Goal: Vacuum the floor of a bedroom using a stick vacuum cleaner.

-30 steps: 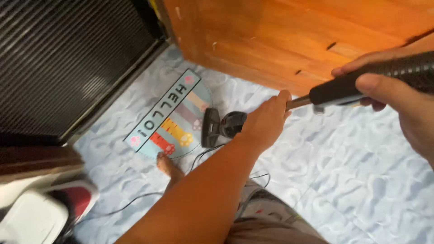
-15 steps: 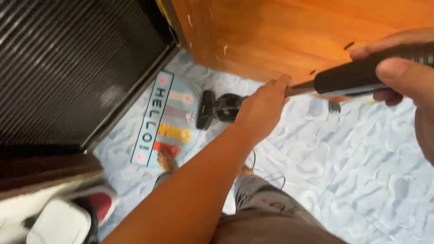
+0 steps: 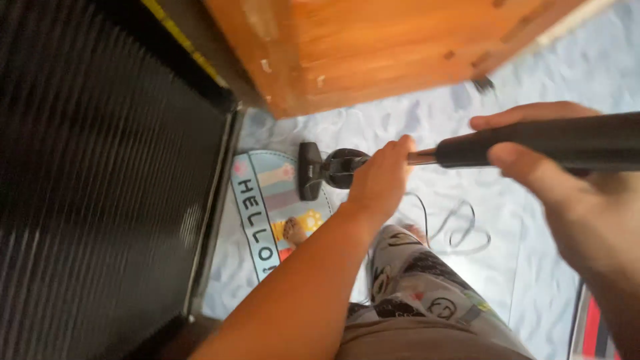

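Note:
My left hand (image 3: 381, 179) grips the metal tube of a vacuum cleaner partway down. My right hand (image 3: 560, 180) is wrapped around the black handle (image 3: 533, 141) at the near end. The black floor head (image 3: 311, 171) rests on the edge of a half-round light blue doormat (image 3: 267, 200) with coloured paw stripes. My bare foot (image 3: 294, 230) stands on the mat, and my patterned shorts (image 3: 413, 287) fill the bottom centre.
A dark ribbed screen door (image 3: 100, 187) fills the left side. An orange wooden door (image 3: 373, 47) stands at the top. A black power cord (image 3: 453, 230) loops on the pale blue patterned floor (image 3: 507, 253). A red-edged object (image 3: 593, 333) shows at the bottom right.
The view has swung left and tilted, so the screen door now fills more of the frame. The floor head has slid toward the mat's upper edge near the wooden door. Both hands kept their grip.

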